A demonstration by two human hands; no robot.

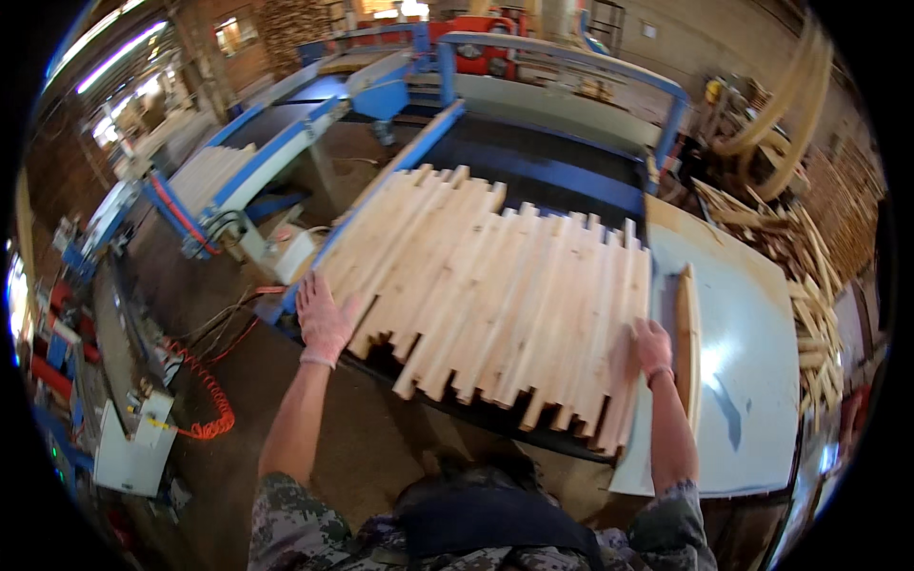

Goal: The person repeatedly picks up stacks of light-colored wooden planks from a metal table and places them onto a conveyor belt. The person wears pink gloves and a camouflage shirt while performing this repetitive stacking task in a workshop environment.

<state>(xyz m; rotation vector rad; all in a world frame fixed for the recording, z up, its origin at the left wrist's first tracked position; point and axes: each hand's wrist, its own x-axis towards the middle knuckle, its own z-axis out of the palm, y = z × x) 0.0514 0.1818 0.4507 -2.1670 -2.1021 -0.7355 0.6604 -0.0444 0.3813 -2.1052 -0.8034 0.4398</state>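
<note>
A wide row of pale wooden strips (495, 295) lies side by side on the dark belt of a blue-framed conveyor, their ends uneven at both the near and far sides. My left hand (324, 322), in a thin pinkish glove, rests at the left edge of the row with its fingers spread. Against the right edge of the row, my right hand (652, 347) presses from the side, gloved too. Its fingers are partly hidden but look stretched along the outermost strip. Neither hand grips anything.
Right of the conveyor (552, 181) stands a pale metal table (738, 381), with a longer wooden piece (686, 343) lying on it. Beyond it is a heap of scrap wood (809, 314). At the left are another conveyor (271, 128) and a coiled orange hose (214, 414).
</note>
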